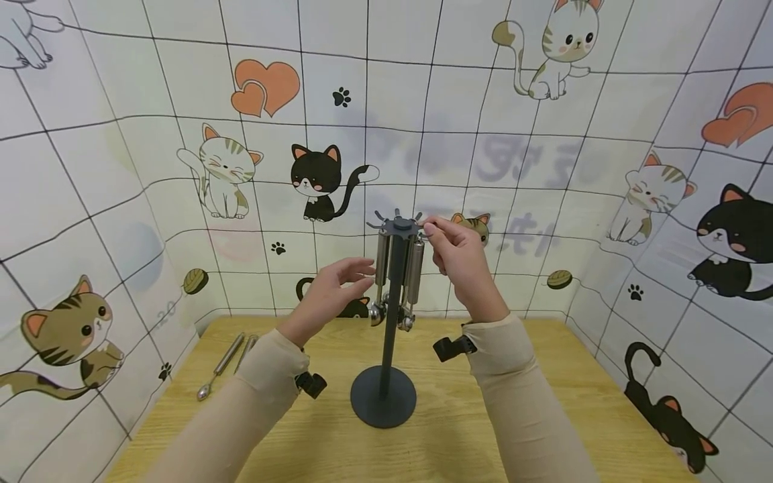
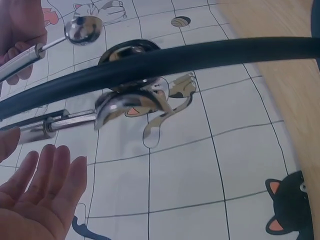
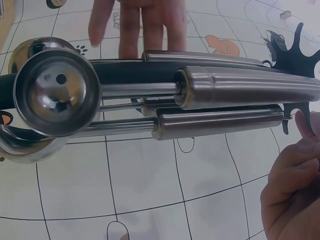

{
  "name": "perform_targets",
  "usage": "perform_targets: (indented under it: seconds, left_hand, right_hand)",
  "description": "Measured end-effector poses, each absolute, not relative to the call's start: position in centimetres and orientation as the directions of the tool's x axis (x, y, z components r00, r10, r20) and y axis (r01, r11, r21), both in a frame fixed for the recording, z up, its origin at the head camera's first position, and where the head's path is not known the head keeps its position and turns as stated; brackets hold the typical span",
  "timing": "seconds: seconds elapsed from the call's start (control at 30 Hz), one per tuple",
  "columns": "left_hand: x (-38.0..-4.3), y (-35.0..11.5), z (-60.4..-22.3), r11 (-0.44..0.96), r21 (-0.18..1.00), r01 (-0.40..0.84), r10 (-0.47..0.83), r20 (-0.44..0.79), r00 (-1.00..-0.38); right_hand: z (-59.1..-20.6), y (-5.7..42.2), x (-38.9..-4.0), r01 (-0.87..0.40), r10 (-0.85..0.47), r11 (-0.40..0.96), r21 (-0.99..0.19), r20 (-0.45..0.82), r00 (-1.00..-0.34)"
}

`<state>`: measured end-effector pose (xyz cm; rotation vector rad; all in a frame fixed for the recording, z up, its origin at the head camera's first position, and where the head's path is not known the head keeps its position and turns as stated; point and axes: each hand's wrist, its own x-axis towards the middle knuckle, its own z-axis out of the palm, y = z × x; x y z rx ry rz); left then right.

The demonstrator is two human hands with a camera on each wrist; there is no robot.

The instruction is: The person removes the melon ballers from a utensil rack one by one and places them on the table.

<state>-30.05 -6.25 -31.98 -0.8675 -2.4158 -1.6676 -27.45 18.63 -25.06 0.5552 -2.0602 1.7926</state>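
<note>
A dark utensil rack stands upright on the table, hooks spreading from its top. Several steel scoops hang from it by their handles, bowls down. At the rack's right side, my right hand pinches one hook with thumb and forefinger, close to where a handle's loop hangs. One round scoop bowl faces the right wrist camera. On the other side, my left hand is held up with relaxed fingers beside the hanging handles. Its spread fingers appear in the left wrist view, holding nothing.
On the left of the wooden table lies a steel spoon-like utensil. A second one beside it is partly hidden by my left sleeve. A white cloth backdrop with a grid and cat pictures surrounds the table's back and sides.
</note>
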Motion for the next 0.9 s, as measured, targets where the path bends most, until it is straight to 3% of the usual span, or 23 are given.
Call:
perform_targets:
  seconds: [0.57,0.9]
  left_hand:
    - [-30.5,-3.9,-30.7,0.24,0.828,0.507,0.34,0.418,-0.842]
    - [-30.4,-3.9,-30.6,0.147,0.853,0.501,0.341,0.432,-0.835]
  right_hand:
    - [-25.1,18.4,-27.3,-0.523,-0.061,0.126,-0.843,0.52,-0.852]
    - [-25.0,18.6,-27.5,-0.532,-0.069,0.129,-0.837,0.528,-0.847]
